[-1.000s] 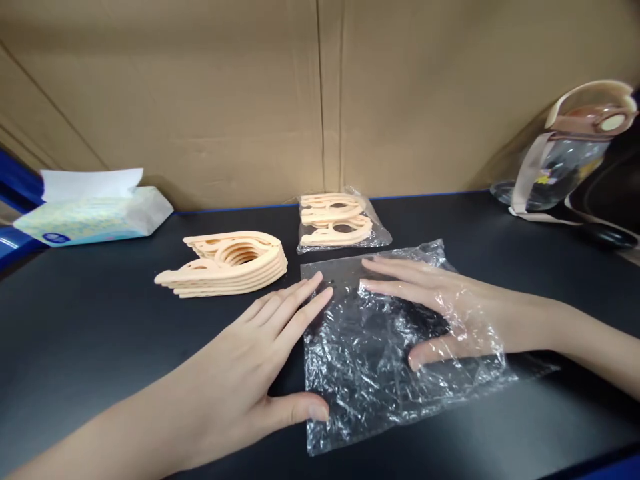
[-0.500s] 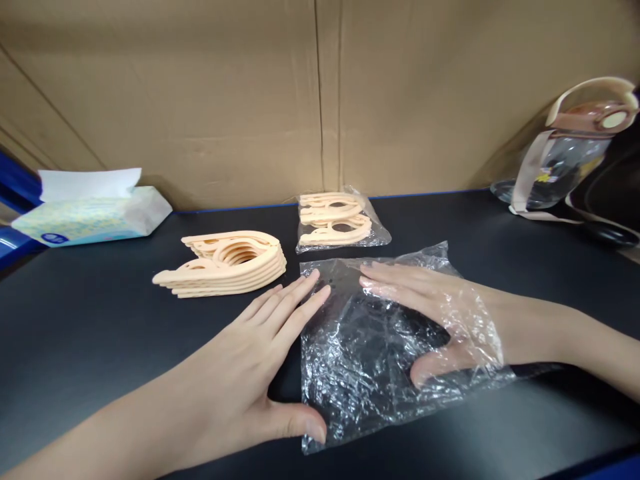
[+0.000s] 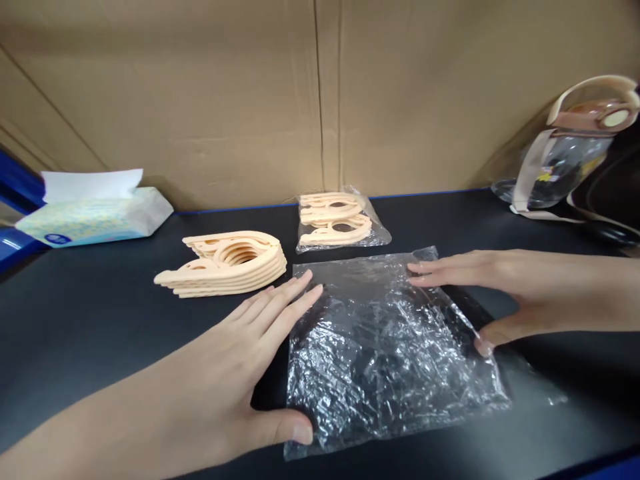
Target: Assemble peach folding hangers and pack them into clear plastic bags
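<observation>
A clear, crinkled plastic bag (image 3: 385,347) lies flat on the black table. My left hand (image 3: 250,360) rests along the bag's left edge, fingers stretched out and thumb spread near the lower corner. On the other side, my right hand (image 3: 500,287) is outside the bag, its fingertips at the upper right and its thumb on the right edge; its fingers are extended. Just beyond my left hand sits a stack of peach folding hangers (image 3: 230,263). Behind the bag is a clear pack of similar peach hangers (image 3: 335,220).
At the back left stands a tissue pack (image 3: 100,213) with a sheet sticking out. A clear water bottle (image 3: 565,167) with a peach handle and strap is at the back right, beside a dark object. A cardboard wall (image 3: 225,100) closes off the table's rear.
My right hand has come out of the plastic bag to the right and now lies on its edge. The bag is flatter and has shifted slightly left along with my left hand.
</observation>
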Tool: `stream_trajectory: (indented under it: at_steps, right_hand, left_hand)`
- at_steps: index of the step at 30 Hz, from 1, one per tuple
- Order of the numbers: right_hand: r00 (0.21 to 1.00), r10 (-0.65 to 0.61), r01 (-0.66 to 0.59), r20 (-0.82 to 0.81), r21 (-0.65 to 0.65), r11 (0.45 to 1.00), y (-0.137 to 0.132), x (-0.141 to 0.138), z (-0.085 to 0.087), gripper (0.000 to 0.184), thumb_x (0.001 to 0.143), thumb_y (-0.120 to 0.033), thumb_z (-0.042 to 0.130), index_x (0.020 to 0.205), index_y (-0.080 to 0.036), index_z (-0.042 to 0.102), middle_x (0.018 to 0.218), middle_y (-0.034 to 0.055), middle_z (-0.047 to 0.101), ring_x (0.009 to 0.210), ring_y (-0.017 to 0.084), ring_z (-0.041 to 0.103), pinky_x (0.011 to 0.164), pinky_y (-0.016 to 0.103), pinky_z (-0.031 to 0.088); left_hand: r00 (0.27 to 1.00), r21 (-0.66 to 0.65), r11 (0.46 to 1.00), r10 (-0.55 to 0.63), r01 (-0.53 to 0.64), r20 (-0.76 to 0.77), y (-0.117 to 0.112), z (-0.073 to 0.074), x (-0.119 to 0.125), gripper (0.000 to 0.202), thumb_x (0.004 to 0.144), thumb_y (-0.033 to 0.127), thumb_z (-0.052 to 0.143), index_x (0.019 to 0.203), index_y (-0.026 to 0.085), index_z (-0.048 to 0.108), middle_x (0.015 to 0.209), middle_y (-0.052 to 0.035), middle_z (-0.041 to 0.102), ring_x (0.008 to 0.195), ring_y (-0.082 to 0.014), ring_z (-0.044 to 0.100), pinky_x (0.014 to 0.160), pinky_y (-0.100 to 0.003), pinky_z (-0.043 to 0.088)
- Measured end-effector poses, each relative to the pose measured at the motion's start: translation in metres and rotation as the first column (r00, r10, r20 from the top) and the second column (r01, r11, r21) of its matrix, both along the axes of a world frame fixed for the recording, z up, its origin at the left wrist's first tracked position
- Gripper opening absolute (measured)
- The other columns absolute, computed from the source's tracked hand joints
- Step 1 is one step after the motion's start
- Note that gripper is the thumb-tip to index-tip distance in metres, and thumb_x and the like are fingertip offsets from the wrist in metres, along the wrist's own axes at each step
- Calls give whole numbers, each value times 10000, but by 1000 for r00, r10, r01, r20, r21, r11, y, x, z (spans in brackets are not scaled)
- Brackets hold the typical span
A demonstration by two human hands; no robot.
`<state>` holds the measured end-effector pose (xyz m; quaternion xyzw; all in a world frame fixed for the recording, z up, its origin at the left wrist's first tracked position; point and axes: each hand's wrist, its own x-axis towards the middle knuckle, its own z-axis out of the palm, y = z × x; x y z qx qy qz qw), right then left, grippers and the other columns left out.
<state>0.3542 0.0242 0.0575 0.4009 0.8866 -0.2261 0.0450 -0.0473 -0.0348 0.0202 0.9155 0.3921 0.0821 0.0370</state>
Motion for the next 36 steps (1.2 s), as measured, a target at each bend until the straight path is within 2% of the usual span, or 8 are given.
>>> stream_trajectory:
  at_steps: [3,6,11,15,18,24,33,36]
  right_hand:
    - [1000,11,-11,-12,46,999,1,-6,-1,878,771,-597,867,1554,-345,560,1630,58,530,1451,384,548,1217,513,448]
    - [998,39,-34,-56,99,995,0,-10,-3,774,756,-504,896,1470,-321,660,1616,72,543,1427,407,568,1189,546,476]
    - [994,53,-43,-93,112,993,-5,-8,-5,772,781,-587,863,1492,-408,620,1563,18,608,1429,385,570,1192,563,473]
    - [997,33,-25,-73,105,994,-7,-10,-3,776,782,-595,855,1497,-421,610,1580,8,591,1425,395,572,1198,586,458]
    - [997,36,-27,-75,129,991,-6,-16,1,690,762,-546,874,1395,-321,716,1535,66,634,1365,412,624,1141,566,518]
    - [954,13,65,-298,251,966,-6,-26,4,194,906,-479,748,896,-286,756,1191,28,805,970,278,785,851,417,614]
    - [953,42,34,-301,243,970,-15,-30,3,193,970,-479,687,1014,-298,740,1097,10,792,933,229,758,827,359,576]
    - [955,44,37,-293,266,963,-14,-31,3,212,981,-493,670,1023,-295,734,1068,12,790,924,230,755,824,365,576]
  left_hand:
    - [996,19,999,-38,36,75,-1,9,5,895,982,753,532,1695,355,167,1715,-59,395,1524,-315,470,1195,-468,487]
    - [990,195,977,-106,86,95,5,23,8,597,1102,553,430,1634,309,311,1568,-69,582,1426,-270,576,1179,-434,492]
    - [999,539,842,5,-28,45,28,39,-4,564,1071,460,451,1582,229,395,1474,-124,625,1358,-356,595,1106,-529,493]
    - [965,494,836,259,-238,26,47,44,-18,897,979,731,212,1516,60,468,1458,-237,602,1298,-488,604,1010,-676,475]
    - [921,444,850,370,-284,-118,54,46,-24,1074,978,805,71,1457,-47,515,1339,-289,665,1205,-510,652,1021,-671,466]
    - [913,395,898,313,-194,-263,60,45,-29,1060,1033,689,-103,1280,-15,651,1250,-272,734,1118,-459,709,1002,-617,493]
    - [957,417,900,221,-125,-190,78,31,-46,1089,932,797,65,1313,-64,613,1201,-262,707,1104,-430,720,867,-605,488]
    - [967,421,899,206,-126,-150,81,28,-50,943,950,749,190,1337,-9,596,1198,-203,699,1118,-404,714,820,-575,475]
